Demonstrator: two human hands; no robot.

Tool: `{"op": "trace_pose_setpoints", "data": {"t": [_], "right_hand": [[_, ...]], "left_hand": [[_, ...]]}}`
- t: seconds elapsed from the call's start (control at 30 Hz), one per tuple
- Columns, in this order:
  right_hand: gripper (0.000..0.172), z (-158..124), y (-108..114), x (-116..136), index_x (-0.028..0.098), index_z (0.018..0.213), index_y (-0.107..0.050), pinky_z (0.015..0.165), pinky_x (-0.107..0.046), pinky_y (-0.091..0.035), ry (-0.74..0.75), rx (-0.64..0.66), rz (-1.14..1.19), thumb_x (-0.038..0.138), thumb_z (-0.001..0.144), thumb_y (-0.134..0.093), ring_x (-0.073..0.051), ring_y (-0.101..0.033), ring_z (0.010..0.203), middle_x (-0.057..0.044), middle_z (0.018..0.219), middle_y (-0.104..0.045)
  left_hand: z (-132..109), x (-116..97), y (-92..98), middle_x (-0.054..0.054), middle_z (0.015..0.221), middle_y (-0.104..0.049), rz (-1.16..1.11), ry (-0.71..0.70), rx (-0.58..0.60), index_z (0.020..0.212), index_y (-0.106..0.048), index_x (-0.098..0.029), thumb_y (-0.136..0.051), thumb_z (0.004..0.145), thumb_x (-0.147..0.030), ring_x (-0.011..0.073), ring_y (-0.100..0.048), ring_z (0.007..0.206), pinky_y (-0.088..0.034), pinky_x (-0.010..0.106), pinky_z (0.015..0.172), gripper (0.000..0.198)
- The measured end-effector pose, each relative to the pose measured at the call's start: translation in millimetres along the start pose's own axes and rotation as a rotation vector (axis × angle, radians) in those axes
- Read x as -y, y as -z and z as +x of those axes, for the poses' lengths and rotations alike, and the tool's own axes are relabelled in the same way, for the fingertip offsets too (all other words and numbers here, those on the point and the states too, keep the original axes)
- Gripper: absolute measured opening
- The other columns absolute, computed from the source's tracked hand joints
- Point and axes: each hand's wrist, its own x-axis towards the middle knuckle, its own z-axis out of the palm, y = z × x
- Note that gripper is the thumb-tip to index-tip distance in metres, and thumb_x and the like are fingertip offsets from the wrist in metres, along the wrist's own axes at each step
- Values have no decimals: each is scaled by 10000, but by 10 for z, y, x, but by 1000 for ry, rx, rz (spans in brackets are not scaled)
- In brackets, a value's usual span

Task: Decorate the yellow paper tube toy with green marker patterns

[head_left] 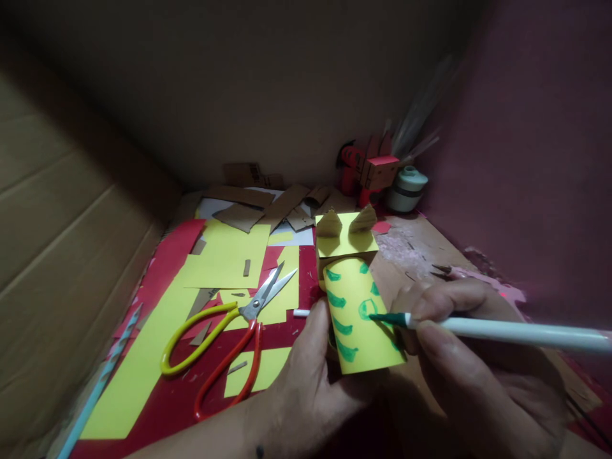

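My left hand [310,363] is wrapped round the lower left side of a yellow paper tube figure [351,319]. Its box head [347,242] is yellow on top, with two brown cardboard ears standing up. Green curved stripes run down both sides of the tube, and a green circle sits between them. In my right hand [468,357] is a white green-tipped marker [478,330], pinched between thumb and fingers, its tip at the circle. The hand hides part of the tube's right edge.
Scissors [257,305] with yellow and red handles lie spread left of the figure, over yellow paper sheets [229,255]. Cardboard scraps [287,204] are piled behind. Red figures [377,172] and a pale green jar [408,188] stand at the back right. Cardboard walls rise around.
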Motion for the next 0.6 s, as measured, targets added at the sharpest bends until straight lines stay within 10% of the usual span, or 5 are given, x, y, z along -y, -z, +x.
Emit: {"op": "trace_pose_setpoints", "data": {"t": [0.6], "right_hand": [[145,88,147,-161,268,879,-632,455,-177,-462,79,75,68,150,913,-554,-103,-548,539,18,654,-593]], "left_hand": [[-6,11,0,123,1224,-620,-3,-3,-2,1282,-397,-173,-663,872,-304,277,-597,1117,-502,395,932,505]]}}
